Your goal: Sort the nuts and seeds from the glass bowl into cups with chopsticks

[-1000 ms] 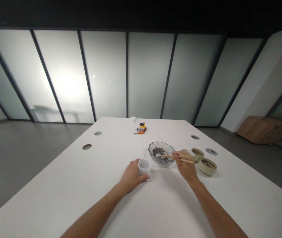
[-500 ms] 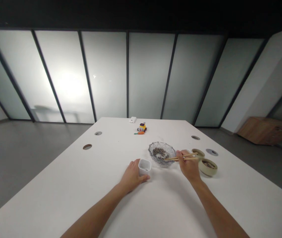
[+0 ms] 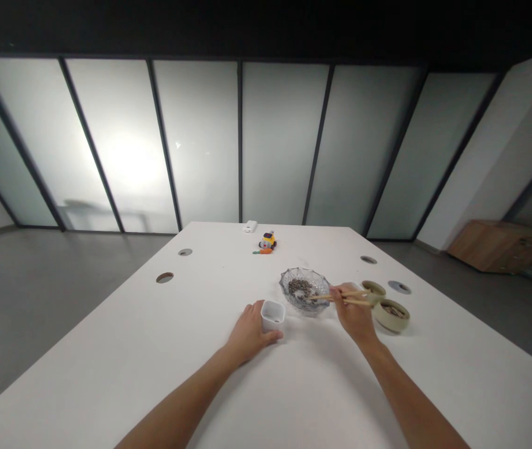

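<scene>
My left hand (image 3: 251,332) is wrapped round the left side of a small white square cup (image 3: 273,321), which stands upright on the table. A tiny dark bit lies at the bottom of the cup. In my right hand (image 3: 353,315) is a pair of wooden chopsticks (image 3: 346,302), their tips inside a clear faceted glass bowl (image 3: 289,300). Small brown seed-like pieces (image 3: 299,287) cover part of the bowl's floor. Whether the tips pinch a piece is too small to tell.
Two pale green round containers (image 3: 393,319) stand right of my right hand, the nearer one holding brownish pieces. Farther back on the white table (image 3: 153,349) are a yellow toy vehicle (image 3: 268,241), a toy carrot (image 3: 263,252) and a white box-like device (image 3: 250,226). Holes pierce the tabletop.
The chopsticks have shifted slightly within the bowl, their tips a little higher and to the left. My right hand moved a touch left; my left hand and the cup stayed put.
</scene>
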### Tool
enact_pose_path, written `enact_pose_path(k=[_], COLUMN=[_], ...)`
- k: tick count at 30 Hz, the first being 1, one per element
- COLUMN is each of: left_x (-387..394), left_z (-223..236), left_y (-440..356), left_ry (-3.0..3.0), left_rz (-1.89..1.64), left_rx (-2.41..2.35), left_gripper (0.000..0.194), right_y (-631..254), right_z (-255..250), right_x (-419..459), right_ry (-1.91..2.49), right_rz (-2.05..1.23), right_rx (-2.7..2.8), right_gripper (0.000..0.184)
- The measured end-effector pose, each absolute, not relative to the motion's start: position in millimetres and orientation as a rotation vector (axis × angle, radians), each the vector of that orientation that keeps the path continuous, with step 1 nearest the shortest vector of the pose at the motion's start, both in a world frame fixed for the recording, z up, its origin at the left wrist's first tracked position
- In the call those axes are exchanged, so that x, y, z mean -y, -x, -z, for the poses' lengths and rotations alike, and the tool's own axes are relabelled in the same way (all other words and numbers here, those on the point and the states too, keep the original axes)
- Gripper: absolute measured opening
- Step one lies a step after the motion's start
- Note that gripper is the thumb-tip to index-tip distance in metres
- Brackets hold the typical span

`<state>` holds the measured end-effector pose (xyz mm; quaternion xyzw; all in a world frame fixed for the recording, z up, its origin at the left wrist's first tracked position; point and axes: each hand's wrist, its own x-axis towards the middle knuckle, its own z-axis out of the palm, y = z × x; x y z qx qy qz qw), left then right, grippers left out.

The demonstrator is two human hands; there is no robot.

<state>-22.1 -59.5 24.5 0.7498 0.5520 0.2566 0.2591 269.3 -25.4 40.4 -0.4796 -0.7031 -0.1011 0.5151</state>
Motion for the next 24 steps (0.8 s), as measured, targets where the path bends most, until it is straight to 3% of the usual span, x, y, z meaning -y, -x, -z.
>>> enact_pose_path(k=[24], left_x=[61.7], left_z=[-28.2], left_y=[20.9], left_ry=[-2.036], left_rz=[-0.678], left_rx=[-1.5], left_gripper=[0.052], right_y=[-264.3], right_z=[-44.9], right_x=[30.2], right_ry=[1.111], right_rz=[0.053], right_rx=[1.748], right_gripper=[0.048])
